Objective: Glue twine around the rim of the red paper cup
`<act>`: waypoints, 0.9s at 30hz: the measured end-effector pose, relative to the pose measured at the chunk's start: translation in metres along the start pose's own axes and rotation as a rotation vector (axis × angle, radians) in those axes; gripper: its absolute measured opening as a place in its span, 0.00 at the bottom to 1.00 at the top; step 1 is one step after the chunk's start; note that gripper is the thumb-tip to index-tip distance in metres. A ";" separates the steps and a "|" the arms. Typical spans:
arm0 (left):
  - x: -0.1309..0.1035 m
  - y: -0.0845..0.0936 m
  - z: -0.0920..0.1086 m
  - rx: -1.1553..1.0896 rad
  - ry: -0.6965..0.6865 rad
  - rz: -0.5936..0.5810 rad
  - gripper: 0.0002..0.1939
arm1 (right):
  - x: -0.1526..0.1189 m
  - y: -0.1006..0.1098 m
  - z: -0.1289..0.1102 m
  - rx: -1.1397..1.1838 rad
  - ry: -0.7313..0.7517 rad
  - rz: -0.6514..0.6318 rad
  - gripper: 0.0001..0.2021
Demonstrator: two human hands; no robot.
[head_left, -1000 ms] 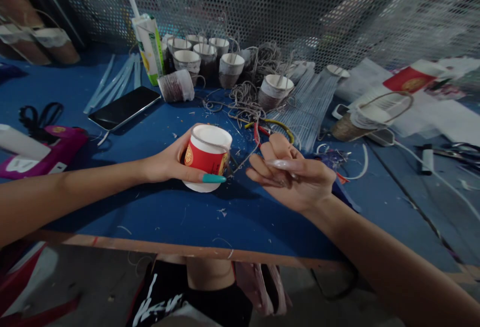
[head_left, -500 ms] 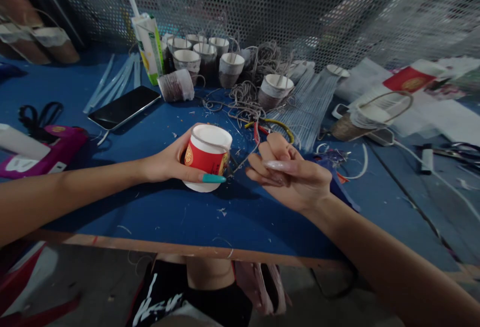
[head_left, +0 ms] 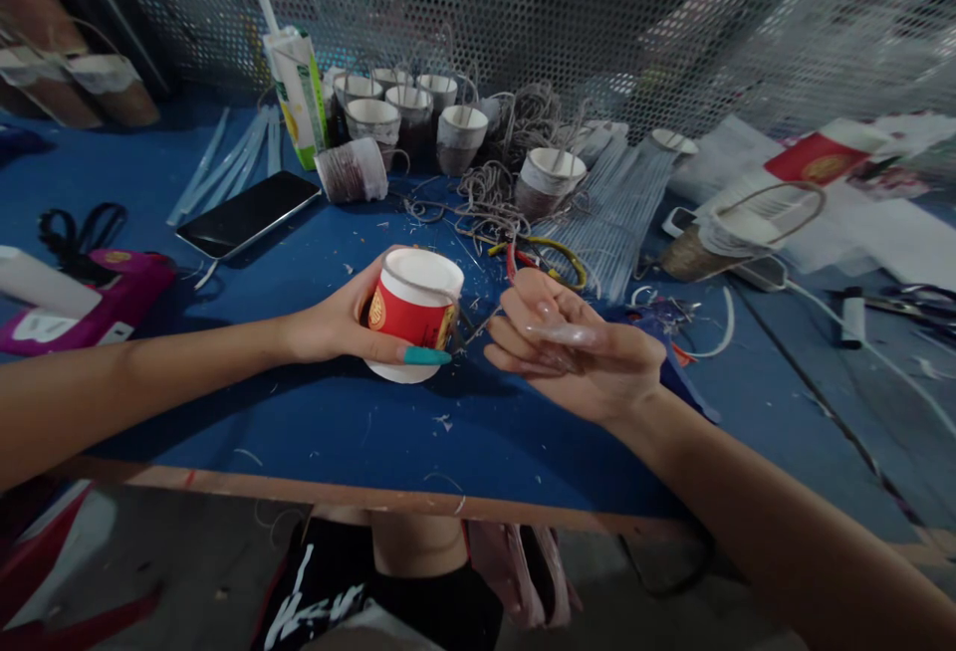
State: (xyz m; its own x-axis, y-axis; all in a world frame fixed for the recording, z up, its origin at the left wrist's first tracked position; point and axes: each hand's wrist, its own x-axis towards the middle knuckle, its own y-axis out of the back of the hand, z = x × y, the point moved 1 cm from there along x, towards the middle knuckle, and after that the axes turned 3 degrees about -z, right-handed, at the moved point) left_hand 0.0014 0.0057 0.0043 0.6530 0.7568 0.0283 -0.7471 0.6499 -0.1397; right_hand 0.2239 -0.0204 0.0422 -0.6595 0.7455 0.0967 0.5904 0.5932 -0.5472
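My left hand (head_left: pixel 351 318) is wrapped round a red and white paper cup (head_left: pixel 407 318) and holds it near the front of the blue table. A greyish line, perhaps cord, runs along the cup's upper edge. To the cup's right, apart from it, my right hand (head_left: pixel 572 347) is raised with its fingers curled in and the thumb pressed over them. Whatever lies inside those fingers is hidden. A thin dark strand (head_left: pixel 478 328) shows between the cup and my right hand. Behind that hand lie yellow-handled pliers (head_left: pixel 564 258), partly covered.
Several cord-wrapped cups (head_left: pixel 373 123) and a tangle of grey cord (head_left: pixel 489 188) stand at the back. Clear glue sticks (head_left: pixel 612 203) lie beside them. On the left are a phone (head_left: pixel 250 213), a drink carton (head_left: pixel 295 99) and a purple glue gun (head_left: pixel 134 288). Scissors (head_left: pixel 911 303) lie far right.
My right hand has shifted very slightly, its fingers and thumb turning a little. The cup and my left hand stay almost in place.
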 end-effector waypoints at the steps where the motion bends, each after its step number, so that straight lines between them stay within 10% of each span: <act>1: 0.000 -0.001 0.000 0.000 -0.001 -0.002 0.42 | 0.000 0.000 0.001 -0.001 -0.001 -0.009 0.13; 16: 0.000 -0.002 -0.001 -0.011 -0.015 0.001 0.37 | -0.001 0.001 0.003 -0.095 0.034 -0.059 0.13; 20: 0.000 -0.002 -0.003 0.005 -0.122 0.201 0.40 | -0.006 0.004 0.006 -0.687 0.288 0.103 0.07; 27: 0.013 0.001 -0.009 0.118 -0.243 0.520 0.41 | -0.008 -0.005 0.021 -1.939 0.547 -0.053 0.25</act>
State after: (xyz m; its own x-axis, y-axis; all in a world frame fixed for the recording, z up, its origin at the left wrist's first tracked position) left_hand 0.0107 0.0155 -0.0040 0.1600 0.9636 0.2141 -0.9797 0.1816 -0.0853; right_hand 0.2166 -0.0356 0.0262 -0.7268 0.4938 0.4774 0.4479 -0.1862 0.8745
